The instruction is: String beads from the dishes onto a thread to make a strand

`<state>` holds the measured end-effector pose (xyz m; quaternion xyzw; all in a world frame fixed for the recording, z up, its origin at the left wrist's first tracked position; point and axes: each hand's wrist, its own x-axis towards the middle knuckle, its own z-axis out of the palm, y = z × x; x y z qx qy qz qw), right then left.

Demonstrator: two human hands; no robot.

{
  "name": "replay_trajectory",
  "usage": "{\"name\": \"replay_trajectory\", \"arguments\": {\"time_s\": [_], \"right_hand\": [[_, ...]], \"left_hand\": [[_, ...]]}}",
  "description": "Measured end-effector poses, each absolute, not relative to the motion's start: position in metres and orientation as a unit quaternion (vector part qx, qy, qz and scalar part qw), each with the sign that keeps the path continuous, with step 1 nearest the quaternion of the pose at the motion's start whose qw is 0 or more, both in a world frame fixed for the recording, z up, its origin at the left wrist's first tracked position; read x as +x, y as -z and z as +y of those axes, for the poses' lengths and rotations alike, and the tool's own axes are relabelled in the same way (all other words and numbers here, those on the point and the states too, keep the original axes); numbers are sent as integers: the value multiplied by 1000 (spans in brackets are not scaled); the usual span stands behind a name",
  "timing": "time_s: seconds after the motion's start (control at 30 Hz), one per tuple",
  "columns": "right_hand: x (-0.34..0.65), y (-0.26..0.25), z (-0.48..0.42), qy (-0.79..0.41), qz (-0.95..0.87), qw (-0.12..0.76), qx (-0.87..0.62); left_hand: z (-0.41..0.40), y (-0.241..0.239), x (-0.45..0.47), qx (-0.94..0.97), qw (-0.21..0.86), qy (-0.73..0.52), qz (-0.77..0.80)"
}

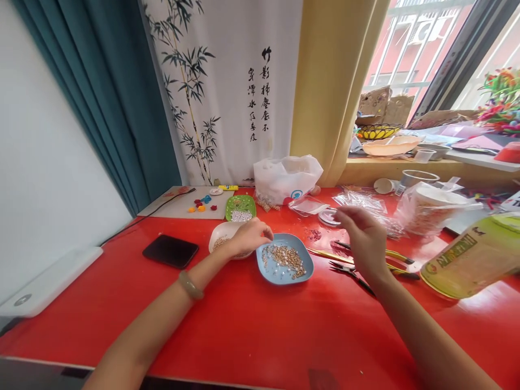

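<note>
My left hand, a bangle on its wrist, hovers between a pale dish and a blue dish. Its fingers are curled together, and whatever they pinch is too small to make out. Gold and pearl-white beads lie loose in the blue dish. The pale dish, partly covered by the hand, holds small gold beads. To the right, my right hand is raised above the pliers, thumb and fingertips pressed together. I cannot see what sits between them.
A green tray with whitish beads stands behind the pale dish. At left lies a black phone. A white plastic bag sits at the back. A large yellow-green container and clear packets occupy the right side.
</note>
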<state>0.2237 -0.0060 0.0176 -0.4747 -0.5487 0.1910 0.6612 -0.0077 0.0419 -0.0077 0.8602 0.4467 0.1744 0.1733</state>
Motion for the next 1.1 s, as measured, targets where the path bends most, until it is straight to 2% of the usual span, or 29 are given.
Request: {"name": "replay_trajectory", "arguments": {"time_s": [0.13, 0.23, 0.37, 0.77, 0.97, 1.1], "right_hand": [[228, -31, -12, -122, -462, 769, -424], [228, -37, -15, -90, -439, 801, -396], [224, -38, -19, -93, -459, 787, -401], [230, -33, -14, -208, -429, 788, -389], [228, -33, -15, -210, -437, 777, -401], [230, -31, -13, -200, -452, 768, -408]], "left_hand": [[36, 4, -6, 872, 178, -148, 431], [31, 2, -6, 880, 195, -138, 409], [28, 4, -4, 896, 206, -108, 378], [31, 12, -2, 914, 179, -74, 357], [28, 12, 0, 917, 171, -46, 358], [22, 9, 3, 921, 127, -44, 366]]}}
